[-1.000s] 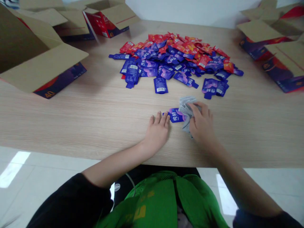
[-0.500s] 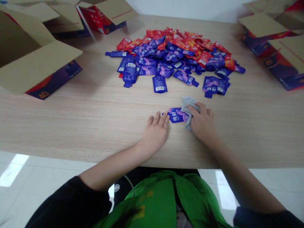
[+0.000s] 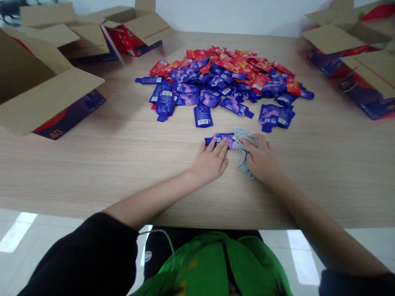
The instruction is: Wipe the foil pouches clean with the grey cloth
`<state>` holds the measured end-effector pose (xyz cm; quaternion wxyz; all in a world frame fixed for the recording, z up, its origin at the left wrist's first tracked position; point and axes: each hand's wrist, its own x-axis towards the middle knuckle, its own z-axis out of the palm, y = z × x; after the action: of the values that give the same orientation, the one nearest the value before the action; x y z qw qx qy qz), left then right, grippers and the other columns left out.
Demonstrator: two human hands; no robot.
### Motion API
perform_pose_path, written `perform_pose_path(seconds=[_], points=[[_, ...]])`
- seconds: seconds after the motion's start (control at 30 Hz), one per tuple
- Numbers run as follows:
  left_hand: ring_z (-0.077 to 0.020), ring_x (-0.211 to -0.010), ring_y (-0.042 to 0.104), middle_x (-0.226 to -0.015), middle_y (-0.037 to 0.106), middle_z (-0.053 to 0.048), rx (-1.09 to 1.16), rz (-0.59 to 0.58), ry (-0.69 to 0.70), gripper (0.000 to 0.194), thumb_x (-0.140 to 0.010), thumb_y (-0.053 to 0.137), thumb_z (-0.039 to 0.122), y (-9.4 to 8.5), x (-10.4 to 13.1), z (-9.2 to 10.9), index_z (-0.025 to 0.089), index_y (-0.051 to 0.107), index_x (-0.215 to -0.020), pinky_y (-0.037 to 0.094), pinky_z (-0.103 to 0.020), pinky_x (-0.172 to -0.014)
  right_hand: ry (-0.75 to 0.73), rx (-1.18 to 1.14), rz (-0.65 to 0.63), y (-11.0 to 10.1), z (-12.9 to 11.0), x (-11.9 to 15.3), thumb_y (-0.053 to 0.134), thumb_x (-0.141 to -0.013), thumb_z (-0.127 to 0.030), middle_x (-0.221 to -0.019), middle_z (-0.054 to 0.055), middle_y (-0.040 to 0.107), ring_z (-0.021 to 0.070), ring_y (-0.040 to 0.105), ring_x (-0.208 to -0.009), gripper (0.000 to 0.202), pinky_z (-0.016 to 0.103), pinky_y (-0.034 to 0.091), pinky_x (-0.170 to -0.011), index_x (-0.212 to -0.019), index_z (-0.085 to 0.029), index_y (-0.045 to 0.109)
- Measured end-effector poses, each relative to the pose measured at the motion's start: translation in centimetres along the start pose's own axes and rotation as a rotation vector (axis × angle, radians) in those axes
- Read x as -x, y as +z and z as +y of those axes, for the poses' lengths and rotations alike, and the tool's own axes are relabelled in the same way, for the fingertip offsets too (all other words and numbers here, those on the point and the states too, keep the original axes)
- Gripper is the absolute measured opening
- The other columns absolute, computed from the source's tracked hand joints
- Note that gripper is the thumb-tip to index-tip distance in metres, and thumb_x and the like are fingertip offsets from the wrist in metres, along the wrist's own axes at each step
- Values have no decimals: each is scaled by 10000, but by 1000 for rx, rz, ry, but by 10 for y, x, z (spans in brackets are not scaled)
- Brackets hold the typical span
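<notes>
A flat purple pouch point(image 3: 228, 136) with white lettering and a narrow spout end lies on the table in front of me. My left hand point(image 3: 212, 160) rests on it with fingers spread, pressing its left part against the table top. In my right hand point(image 3: 262, 158) is a bunched grey cloth point(image 3: 243, 150), which covers the pouch's right end. Beyond both hands is a heap of similar purple pouches point(image 3: 212, 84), with red pouches point(image 3: 231, 61) mostly toward the back. Several purple ones lie loose along the heap's near edge.
Open cardboard boxes flank the heap: a large box point(image 3: 70, 115) at near left, a red box point(image 3: 128, 39) at far left, and further boxes point(image 3: 367, 90) on the right. The wooden table point(image 3: 92, 176) ends just before my green apron point(image 3: 203, 263).
My left hand has shifted from the pouch's spout end onto its printed face. The cloth in my right hand still covers the right end. The camera view has tilted slightly.
</notes>
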<state>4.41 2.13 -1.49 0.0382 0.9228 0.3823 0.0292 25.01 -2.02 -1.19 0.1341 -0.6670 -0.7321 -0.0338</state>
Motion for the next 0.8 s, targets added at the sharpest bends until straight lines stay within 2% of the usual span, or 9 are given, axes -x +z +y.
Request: perform_pose_path(seconds=[0.23, 0.33, 0.4, 0.47, 0.53, 0.57, 0.63, 0.7, 0.8], points=[[-364, -1597, 236, -1738, 266, -89, 24, 40, -71, 640, -1050, 351, 349, 3, -106, -39, 112, 329, -1644, 243, -579, -1274, 170, 91, 35, 23, 20, -103, 457, -930, -158, -1457, 202, 499, 388, 543, -1179, 516, 538, 487, -918, -1407, -210, 648], [-360, -1596, 239, -1738, 275, -83, 51, 56, -74, 640, -1039, 366, 327, 2, -134, -49, 113, 331, -1642, 235, -561, -1278, 222, 81, 49, 28, 25, -131, 458, -929, -158, -1439, 213, 512, 415, 536, -1199, 502, 567, 475, -913, -1382, -211, 666], [-342, -1572, 297, -1707, 357, -103, 52, 120, -44, 604, -1018, 397, 277, -2, -139, -57, 106, 417, -1596, 276, -527, -1259, 241, 70, 56, 30, 27, -142, 449, -931, -157, -1425, 218, 522, 427, 534, -1209, 497, 585, 470, -915, -1370, -208, 675], [-321, -1509, 401, -1624, 490, -127, 40, 248, -39, 530, -995, 426, 229, -9, -135, -69, 112, 540, -1499, 336, -496, -1214, 248, 51, 56, 31, 29, -146, 454, -922, -151, -1427, 220, 522, 435, 532, -1218, 508, 596, 469, -920, -1376, -208, 674], [-330, -1428, 479, -1525, 584, -137, 23, 373, -127, 454, -993, 424, 207, -14, -125, -83, 149, 628, -1395, 380, -515, -1155, 247, 26, 52, 31, 32, -145, 464, -907, -140, -1432, 216, 520, 436, 534, -1225, 529, 602, 471, -929, -1389, -210, 670], [-345, -1398, 499, -1483, 608, -153, 15, 397, -205, 440, -989, 423, 199, -16, -119, -91, 149, 647, -1364, 391, -532, -1130, 245, 14, 54, 31, 33, -144, 466, -900, -134, -1431, 213, 521, 433, 535, -1226, 538, 604, 472, -934, -1392, -211, 670], [-357, -1347, 533, -1438, 622, -178, 18, 329, -281, 454, -981, 409, 187, -16, -109, -107, 133, 652, -1361, 413, -538, -1094, 246, -8, 68, 31, 36, -139, 461, -891, -121, -1425, 203, 527, 423, 539, -1224, 549, 606, 475, -943, -1388, -216, 674], [-346, -1368, 514, -1506, 569, -168, 42, 236, -236, 521, -978, 413, 212, -12, -104, -121, 136, 572, -1468, 420, -523, -1094, 251, -27, 85, 30, 38, -135, 456, -882, -111, -1418, 193, 530, 412, 543, -1217, 557, 598, 478, -943, -1380, -225, 679], [-346, -1421, 468, -1582, 506, -144, 64, 236, -317, 573, -984, 409, 274, -5, -109, -137, 202, 501, -1545, 389, -552, -1122, 257, -39, 95, 29, 38, -130, 456, -875, -107, -1408, 183, 536, 393, 552, -1189, 565, 578, 479, -934, -1377, -234, 680]])
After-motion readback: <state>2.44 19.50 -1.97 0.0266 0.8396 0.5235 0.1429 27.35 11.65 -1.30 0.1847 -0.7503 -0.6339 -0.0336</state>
